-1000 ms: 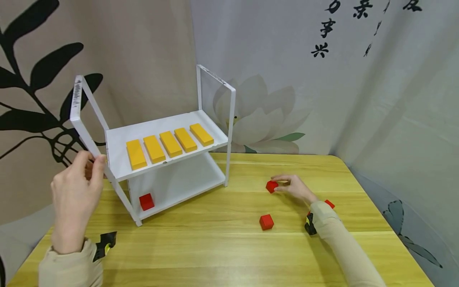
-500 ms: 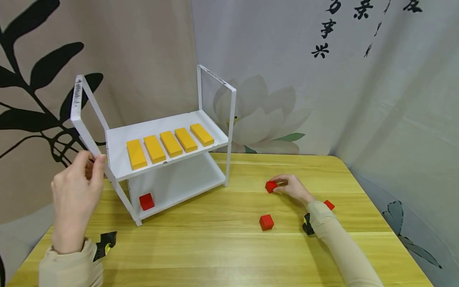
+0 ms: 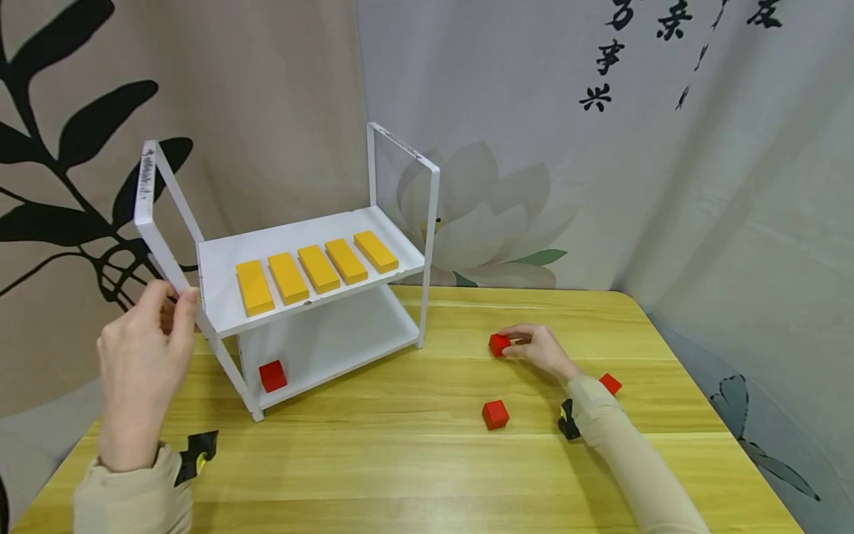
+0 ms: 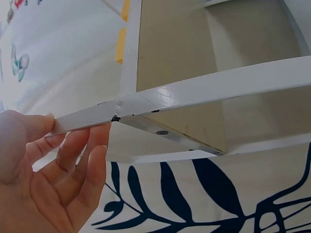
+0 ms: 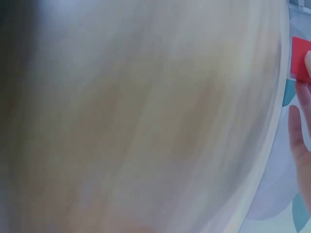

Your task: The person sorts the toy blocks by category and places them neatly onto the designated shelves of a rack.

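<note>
My left hand point(image 3: 141, 360) pinches the near left post of a white two-tier rack point(image 3: 320, 222). The left wrist view shows the thumb above the white bar point(image 4: 85, 118) and curled fingers point(image 4: 92, 167) below it. Over to the right, my right hand point(image 3: 542, 351) holds a red cube point(image 3: 498, 345) between thumb and fingers, close over the table. That cube point(image 5: 300, 59) also appears at the right edge of the right wrist view. One red cube point(image 3: 273, 376) sits at the left end of the lower tier.
Several yellow blocks point(image 3: 319, 268) lie in a row on the upper tier. On the wooden table point(image 3: 373, 460) are a red cube point(image 3: 495, 414) in front of my right hand and another point(image 3: 610, 383) beside the right sleeve. Printed curtains point(image 3: 494, 89) hang behind.
My right hand has shifted slightly left with the red cube, toward the rack. The left hand keeps its grip on the post, and the other blocks have stayed put.
</note>
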Tool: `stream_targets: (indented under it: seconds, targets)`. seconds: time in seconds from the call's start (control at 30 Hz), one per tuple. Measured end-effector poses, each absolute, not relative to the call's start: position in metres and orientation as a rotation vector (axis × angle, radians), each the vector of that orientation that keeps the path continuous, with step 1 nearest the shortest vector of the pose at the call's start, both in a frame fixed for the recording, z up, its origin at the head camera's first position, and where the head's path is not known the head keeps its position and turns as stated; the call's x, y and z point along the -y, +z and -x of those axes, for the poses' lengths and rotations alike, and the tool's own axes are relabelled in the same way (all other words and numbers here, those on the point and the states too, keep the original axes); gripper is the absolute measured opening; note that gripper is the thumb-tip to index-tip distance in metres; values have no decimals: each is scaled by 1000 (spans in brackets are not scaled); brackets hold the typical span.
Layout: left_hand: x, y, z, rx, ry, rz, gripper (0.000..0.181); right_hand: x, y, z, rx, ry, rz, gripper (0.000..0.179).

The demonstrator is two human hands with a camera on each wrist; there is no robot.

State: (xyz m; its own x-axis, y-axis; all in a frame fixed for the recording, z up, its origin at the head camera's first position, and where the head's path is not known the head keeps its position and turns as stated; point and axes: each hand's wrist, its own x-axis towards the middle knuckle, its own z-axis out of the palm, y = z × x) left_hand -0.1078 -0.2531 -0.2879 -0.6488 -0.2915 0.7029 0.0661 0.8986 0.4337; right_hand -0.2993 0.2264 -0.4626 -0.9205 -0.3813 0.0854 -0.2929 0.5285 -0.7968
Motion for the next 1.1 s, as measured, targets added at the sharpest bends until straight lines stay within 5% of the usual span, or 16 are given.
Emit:
stream_targets:
  seconds: [1.1]
  targets:
    - [252,-283,104,2276,-439,-150,33,-121,-420,279,-2669,-1622,937,33]
